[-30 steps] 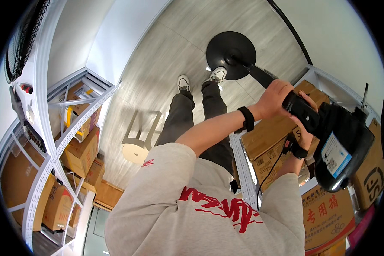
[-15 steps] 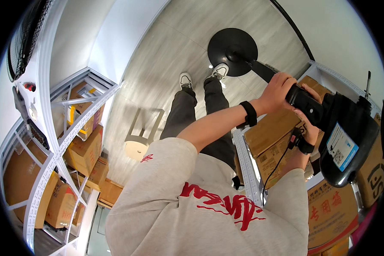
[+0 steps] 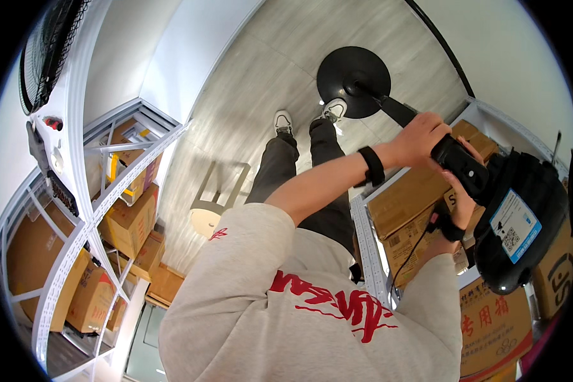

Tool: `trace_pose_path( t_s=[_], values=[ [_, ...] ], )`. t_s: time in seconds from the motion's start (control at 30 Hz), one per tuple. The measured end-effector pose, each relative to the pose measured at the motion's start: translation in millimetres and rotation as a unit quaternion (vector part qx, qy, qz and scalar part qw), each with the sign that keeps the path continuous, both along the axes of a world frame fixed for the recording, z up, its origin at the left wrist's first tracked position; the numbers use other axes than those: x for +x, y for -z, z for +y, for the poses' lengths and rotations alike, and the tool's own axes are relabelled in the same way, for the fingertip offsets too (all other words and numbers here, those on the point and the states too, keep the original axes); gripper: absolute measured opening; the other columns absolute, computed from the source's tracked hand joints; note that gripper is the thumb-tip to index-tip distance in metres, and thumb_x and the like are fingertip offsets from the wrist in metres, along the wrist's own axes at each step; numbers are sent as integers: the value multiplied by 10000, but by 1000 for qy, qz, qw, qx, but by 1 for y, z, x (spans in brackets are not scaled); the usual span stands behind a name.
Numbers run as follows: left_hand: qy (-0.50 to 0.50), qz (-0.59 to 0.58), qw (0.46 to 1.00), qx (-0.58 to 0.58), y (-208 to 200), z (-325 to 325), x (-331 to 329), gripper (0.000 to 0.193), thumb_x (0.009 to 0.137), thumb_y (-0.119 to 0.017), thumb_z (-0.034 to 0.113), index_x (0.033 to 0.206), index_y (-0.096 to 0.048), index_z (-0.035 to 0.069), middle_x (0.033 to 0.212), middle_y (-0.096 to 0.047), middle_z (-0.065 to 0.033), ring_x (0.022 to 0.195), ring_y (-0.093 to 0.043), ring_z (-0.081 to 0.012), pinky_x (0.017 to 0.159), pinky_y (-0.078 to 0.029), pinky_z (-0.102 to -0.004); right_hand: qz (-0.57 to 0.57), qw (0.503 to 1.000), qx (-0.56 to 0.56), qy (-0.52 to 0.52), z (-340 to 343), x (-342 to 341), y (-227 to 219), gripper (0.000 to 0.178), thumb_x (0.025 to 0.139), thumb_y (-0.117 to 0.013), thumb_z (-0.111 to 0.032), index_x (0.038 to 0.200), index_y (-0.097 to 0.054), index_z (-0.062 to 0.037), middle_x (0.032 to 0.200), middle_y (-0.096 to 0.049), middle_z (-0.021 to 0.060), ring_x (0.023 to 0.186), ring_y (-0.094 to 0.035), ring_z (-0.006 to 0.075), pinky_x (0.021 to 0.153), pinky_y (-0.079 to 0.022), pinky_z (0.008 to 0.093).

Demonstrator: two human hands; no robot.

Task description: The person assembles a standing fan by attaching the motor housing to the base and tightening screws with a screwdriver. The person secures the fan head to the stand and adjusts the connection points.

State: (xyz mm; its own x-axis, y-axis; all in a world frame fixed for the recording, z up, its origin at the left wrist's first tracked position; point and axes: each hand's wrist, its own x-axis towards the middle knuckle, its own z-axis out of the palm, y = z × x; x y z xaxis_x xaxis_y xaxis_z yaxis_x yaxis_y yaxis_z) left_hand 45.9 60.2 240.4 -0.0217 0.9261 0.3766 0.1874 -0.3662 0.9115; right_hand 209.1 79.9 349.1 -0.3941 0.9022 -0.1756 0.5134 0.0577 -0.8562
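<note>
A black stand fan without its guard stands on a round base [image 3: 354, 81], its pole [image 3: 398, 111] rising toward my hands. My left hand [image 3: 420, 137] is closed around the pole's top, just beside the black control box [image 3: 459, 165]. From the other side my right hand [image 3: 463, 202] wraps the box, its fingers partly hidden behind it. Above the box sits the motor housing [image 3: 522, 219], rounded and black with a white-blue label [image 3: 514, 226]. A thin shaft [image 3: 557, 146] sticks out of it. Black bands circle both wrists, and a cable runs from the right one.
At the right, a metal shelf [image 3: 370, 254] holds cardboard boxes [image 3: 404, 204]. More boxes [image 3: 130, 219] fill the white shelving on the left. A black wire fan guard [image 3: 51, 60] lies on a white surface at the far left. A pale stool [image 3: 208, 219] stands beside my legs.
The whole view has shifted slightly. The motor housing sits a little lower and turned a bit, and both hands keep their hold.
</note>
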Motion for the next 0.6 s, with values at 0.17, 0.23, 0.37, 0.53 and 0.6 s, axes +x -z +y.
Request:
trace_pose_path(
  t_s=[0.17,0.23,0.37,0.53,0.6],
  values=[
    [175,10,985,-1,-6,25,-19,701,554,-856,399,1071,-535,51,1032,-514,-146,956,-513,-377,855,-430,-445,22,978,58,200,-29,-4,26,636,733,-847,-174,1265,-570,36,1227,-615,173,1099,-608,266,958,-486,377],
    [55,-7,998,19,-3,9,-5,711,559,-852,416,1079,-536,48,1030,-516,-145,955,-514,-377,856,-429,-446,22,997,33,73,-14,14,17,671,736,-849,-189,1292,-545,31,1267,-594,169,1148,-587,270,985,-472,381],
    [-86,-26,996,2,-8,-15,14,723,557,-850,455,1073,-550,47,1014,-525,-143,945,-519,-374,851,-428,-446,29,997,0,-68,5,13,4,752,721,-860,-156,1353,-488,11,1372,-519,169,1271,-507,284,1083,-391,405],
    [73,-12,997,27,-35,28,-5,749,544,-827,573,1014,-586,42,905,-558,-113,880,-547,-337,782,-427,-422,82,987,47,128,-21,23,6,672,787,-764,-114,1363,-461,51,1341,-526,178,1270,-497,296,1097,-373,414],
    [57,-31,994,89,-79,42,13,772,533,-810,633,980,-597,40,867,-565,-99,855,-556,-312,756,-424,-407,134,933,55,331,-34,23,-33,591,854,-705,-212,1309,-477,88,1322,-521,163,1235,-508,267,1073,-386,349]
  ],
)
